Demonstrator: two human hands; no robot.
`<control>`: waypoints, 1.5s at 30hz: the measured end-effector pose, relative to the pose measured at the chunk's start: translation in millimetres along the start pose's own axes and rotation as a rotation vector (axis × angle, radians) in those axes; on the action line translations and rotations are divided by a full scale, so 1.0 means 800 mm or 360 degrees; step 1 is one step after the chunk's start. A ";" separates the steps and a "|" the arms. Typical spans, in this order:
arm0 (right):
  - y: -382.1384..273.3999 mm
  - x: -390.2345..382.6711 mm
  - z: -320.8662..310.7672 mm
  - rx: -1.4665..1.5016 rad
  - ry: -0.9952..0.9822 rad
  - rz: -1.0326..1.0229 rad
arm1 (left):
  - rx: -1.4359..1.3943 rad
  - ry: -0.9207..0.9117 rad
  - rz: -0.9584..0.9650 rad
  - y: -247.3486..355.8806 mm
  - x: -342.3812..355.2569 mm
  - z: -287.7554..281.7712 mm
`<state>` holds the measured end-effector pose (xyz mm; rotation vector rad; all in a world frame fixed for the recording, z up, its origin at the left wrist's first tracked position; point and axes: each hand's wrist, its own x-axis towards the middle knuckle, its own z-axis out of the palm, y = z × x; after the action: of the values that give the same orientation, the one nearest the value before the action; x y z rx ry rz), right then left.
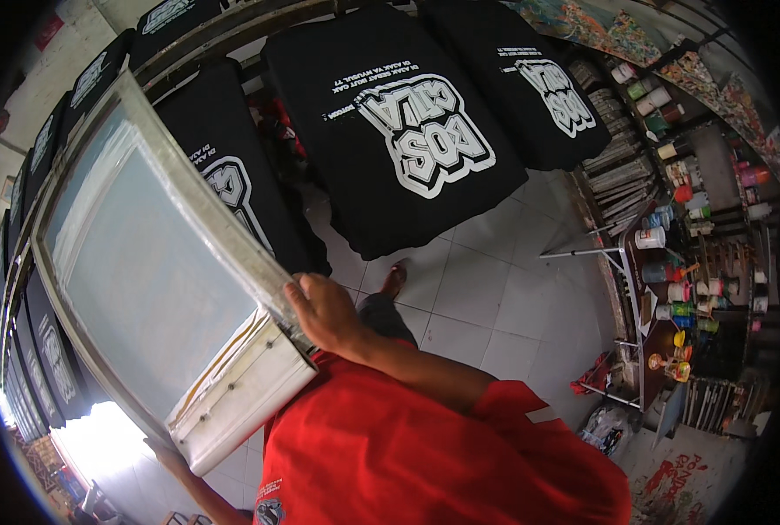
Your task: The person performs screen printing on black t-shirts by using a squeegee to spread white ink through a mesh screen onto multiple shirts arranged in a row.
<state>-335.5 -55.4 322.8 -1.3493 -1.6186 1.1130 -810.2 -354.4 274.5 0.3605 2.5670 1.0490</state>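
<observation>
A large metal-edged screen frame (149, 262) with pale translucent mesh is held tilted across the left of the view. My right hand (328, 311) grips its right edge near the bottom corner. My left hand (173, 464) holds the lower left corner, mostly hidden behind the frame. Beyond the screen, black T-shirts with large white printed graphics lie stretched on boards; the middle one (355, 184) is nearest the top centre, another (565, 140) is to its right and a third (285, 227) is partly behind the screen.
More black shirts (53, 367) line a rail on the left. Along the right are shelves with many paint tubs (650, 238), stacked frames (709, 407) and a metal-legged stand (626, 306). A bag (608, 429) sits on the tiled floor (521, 297), where my foot (394, 280) shows.
</observation>
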 end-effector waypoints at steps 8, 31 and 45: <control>-0.006 -0.012 0.062 -0.0045 -0.0052 -0.0053 | -0.0297 0.0017 -0.0173 -0.100 0.042 -0.018; -0.001 0.040 0.002 -0.0006 -0.0379 -0.0103 | 0.0218 0.0324 -0.0320 -0.049 -0.149 0.054; -0.011 0.042 0.002 0.0003 -0.0668 -0.0123 | 0.0371 0.0397 -0.0372 -0.052 -0.203 0.089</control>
<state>-345.5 -22.9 330.8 -1.0884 -1.9452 1.4174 -638.4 -396.4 232.8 -0.0192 2.8755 0.7549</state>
